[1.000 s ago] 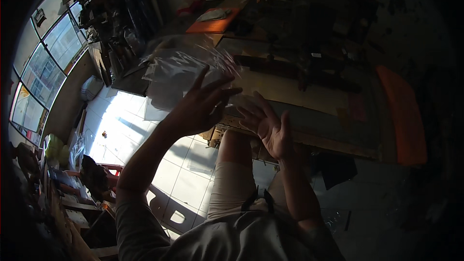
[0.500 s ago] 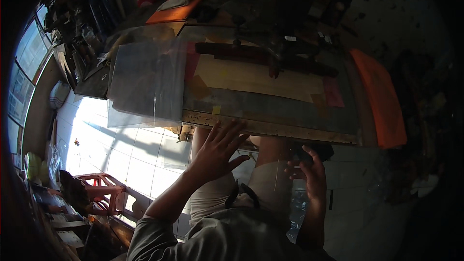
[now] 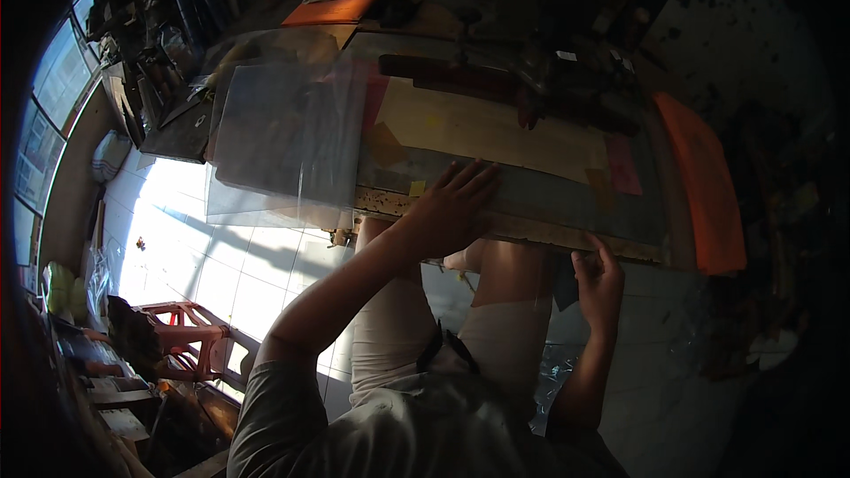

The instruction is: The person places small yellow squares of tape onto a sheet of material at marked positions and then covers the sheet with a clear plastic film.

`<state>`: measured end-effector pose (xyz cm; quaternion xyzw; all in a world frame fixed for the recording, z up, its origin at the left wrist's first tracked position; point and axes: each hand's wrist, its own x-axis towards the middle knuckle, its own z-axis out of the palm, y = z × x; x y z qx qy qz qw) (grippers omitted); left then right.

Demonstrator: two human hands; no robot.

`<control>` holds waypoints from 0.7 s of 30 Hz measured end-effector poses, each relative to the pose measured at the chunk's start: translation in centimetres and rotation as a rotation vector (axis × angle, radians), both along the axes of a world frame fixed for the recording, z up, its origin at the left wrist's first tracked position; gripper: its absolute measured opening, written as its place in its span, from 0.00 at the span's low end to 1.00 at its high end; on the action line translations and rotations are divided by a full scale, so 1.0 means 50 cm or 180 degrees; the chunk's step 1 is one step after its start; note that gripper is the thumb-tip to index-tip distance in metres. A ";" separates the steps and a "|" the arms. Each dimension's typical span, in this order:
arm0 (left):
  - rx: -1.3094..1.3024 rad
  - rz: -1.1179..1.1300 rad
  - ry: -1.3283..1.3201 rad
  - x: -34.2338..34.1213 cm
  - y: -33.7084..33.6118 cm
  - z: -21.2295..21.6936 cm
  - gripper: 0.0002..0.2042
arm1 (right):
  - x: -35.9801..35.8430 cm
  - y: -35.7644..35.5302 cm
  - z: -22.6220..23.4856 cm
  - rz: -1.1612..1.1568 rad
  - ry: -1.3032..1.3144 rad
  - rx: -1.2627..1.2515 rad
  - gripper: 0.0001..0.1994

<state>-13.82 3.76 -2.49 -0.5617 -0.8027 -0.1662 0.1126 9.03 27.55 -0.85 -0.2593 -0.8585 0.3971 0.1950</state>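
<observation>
My left hand (image 3: 453, 208) lies flat with fingers stretched over the front of a grey-topped work table (image 3: 540, 190), across its worn wooden front edge (image 3: 540, 233). My right hand (image 3: 600, 288) is at the same edge further right, index finger reaching up to it and thumb apart. Neither hand appears to hold anything. Beyond my hands a cream sheet (image 3: 496, 128) lies on the table, with brown patches at its ends and a pink piece (image 3: 622, 164) on the right. Above it runs a dark bar (image 3: 434, 75) with a clamp-like fixture, dim in shadow.
Clear plastic sheets (image 3: 283, 133) overhang the table's left side. Orange material (image 3: 704, 181) hangs over the right end; another orange piece (image 3: 341, 4) lies at the back. On the sunlit tiled floor stands a reddish plastic stool (image 3: 190, 336), with clutter (image 3: 133, 398) at lower left.
My left hand has moved forward and right, from above the edge onto the table's front. My right hand has moved up and right to the edge. The view has shifted slightly.
</observation>
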 end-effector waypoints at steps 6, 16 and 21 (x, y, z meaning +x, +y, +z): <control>0.0044 0.0066 -0.0050 -0.047 0.012 0.010 0.32 | -0.063 -0.030 0.041 -0.0082 0.0007 0.2234 0.28; 0.0282 0.0671 -0.0356 -0.071 -0.037 0.038 0.32 | -0.134 0.036 -0.022 0.0868 0.0022 0.2289 0.30; 0.0240 0.0687 -0.0372 -0.061 -0.056 0.016 0.31 | -0.138 0.021 -0.007 0.0873 0.0063 0.2035 0.31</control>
